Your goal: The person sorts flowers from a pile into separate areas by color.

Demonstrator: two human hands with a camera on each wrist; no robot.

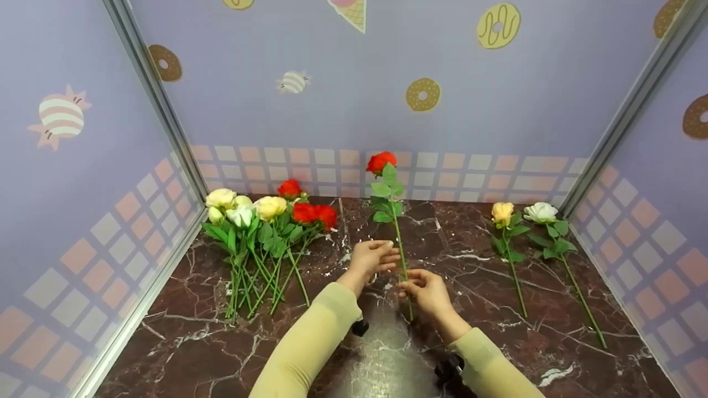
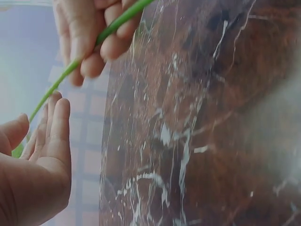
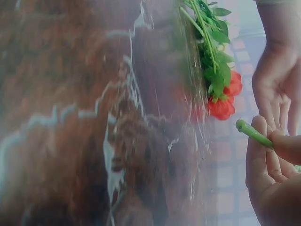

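Note:
A red rose [image 1: 381, 162] with a long green stem is held up over the middle of the dark marble top, bloom toward the back wall. The right hand [image 1: 430, 296] pinches its lower stem between thumb and fingers; in the right wrist view the cut stem end [image 3: 251, 133] sticks out past the right hand's fingertips. The left hand [image 1: 371, 260] is beside the stem, higher up, with fingers extended and slightly bent. In the left wrist view the left hand [image 2: 40, 165] has its thumb apart from the fingers, near the stem [image 2: 68, 70]; whether it touches is unclear.
On the left of the marble top [image 1: 204, 354] lies a bunch of cream, white and red flowers [image 1: 271, 208], stems crossing. At the right lie one yellow rose [image 1: 502, 213] and one white rose [image 1: 541, 212], apart. Patterned walls [image 1: 354, 110] enclose the back and both sides.

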